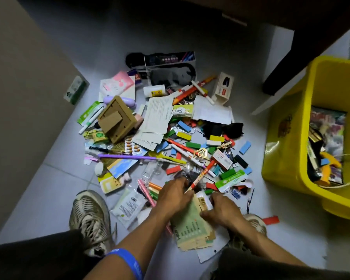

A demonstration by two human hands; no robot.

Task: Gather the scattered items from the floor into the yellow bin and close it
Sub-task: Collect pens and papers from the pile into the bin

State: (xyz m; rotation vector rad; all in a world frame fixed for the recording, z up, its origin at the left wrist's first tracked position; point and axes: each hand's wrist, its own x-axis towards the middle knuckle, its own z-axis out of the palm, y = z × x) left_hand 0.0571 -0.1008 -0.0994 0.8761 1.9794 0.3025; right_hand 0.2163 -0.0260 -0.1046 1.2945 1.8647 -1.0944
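A pile of scattered items (170, 126) covers the white floor: pens, papers, coloured blocks, packets, a cardboard frame (117, 120). The open yellow bin (287, 142) stands at the right with several things inside. My left hand (174, 196) curls over a red pen (200, 175) and small items at the pile's near edge. My right hand (223, 209) grips the top of a stack of green and tan paper envelopes (190, 229) lying between my feet.
My shoes (90, 217) flank the near side of the pile. A dark table leg (287, 63) rises behind the bin. A wall runs along the left with a green packet (75, 89) at its base. No lid is in view.
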